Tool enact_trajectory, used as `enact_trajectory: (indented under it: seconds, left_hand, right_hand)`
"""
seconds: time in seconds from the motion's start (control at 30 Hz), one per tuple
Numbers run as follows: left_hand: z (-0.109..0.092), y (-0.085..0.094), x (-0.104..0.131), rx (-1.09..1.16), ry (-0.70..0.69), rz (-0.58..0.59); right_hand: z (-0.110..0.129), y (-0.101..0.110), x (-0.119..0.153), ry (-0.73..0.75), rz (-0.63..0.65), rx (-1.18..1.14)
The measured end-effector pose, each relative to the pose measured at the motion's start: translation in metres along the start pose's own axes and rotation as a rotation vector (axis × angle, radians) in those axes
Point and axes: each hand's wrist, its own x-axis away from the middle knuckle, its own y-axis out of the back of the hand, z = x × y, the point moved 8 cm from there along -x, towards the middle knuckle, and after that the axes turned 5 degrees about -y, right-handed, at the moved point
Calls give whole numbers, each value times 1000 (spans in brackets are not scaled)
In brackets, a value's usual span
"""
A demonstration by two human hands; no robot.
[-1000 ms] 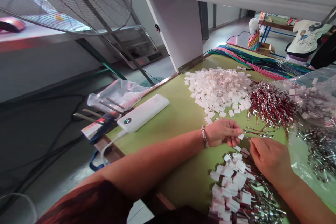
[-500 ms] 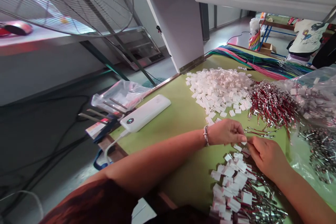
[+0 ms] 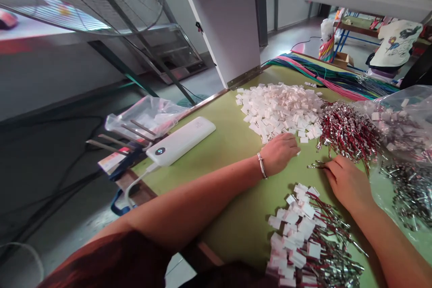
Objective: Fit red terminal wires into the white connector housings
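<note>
My left hand (image 3: 279, 154) is closed at the near edge of a heap of white plastic connector housings (image 3: 280, 108); a small white connector housing (image 3: 298, 153) shows at its fingertips. My right hand (image 3: 349, 184) pinches short wires with metal terminals (image 3: 316, 165), whose ends stick out to the left of the fingers. Just beyond that hand lies a pile of short red wires with crimped terminals (image 3: 349, 130). Nearer to me, several white housings fitted with red wires (image 3: 299, 234) lie in a layered stack, their terminal ends pointing right.
A white power bank (image 3: 182, 141) with a plugged-in cable lies on the green tabletop (image 3: 216, 166). Clear bags of housings (image 3: 405, 121) and dark metal terminals (image 3: 410, 193) stand right. Long coloured wires (image 3: 324, 74) cross the back. A large fan (image 3: 101, 0) is left; a seated person (image 3: 396, 45) is far back.
My hands have moved apart, the left one back to the housing heap, the right one up to the loose wires. A housing with wires now lies atop the near stack. The view has shifted slightly.
</note>
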Motion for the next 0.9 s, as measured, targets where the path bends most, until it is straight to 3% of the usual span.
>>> enact_trajectory:
  seconds: [0.23,0.37,0.5,0.63,0.77,0.9]
  left_hand:
    - [-5,2,-4,101,71,-2]
    - [-6,5,-3,107,50,-28]
    - [-6,8,1,160,118,-24]
    - [-2,15,7,504,319,-122]
    - [-2,-8,14,1074,576,-45]
    - [-4,-20,17,1282,680,-42]
  right_hand:
    - [2,-2,1,-21,-30,-24]
    - [3,-6,2,-24,34,15]
    - [3,-12,0,-38,83,25]
    - [2,-10,1,-26,55,-33]
    - [3,9,4,-41,-84,-187]
    - [15,22,6,-25,-114,-310]
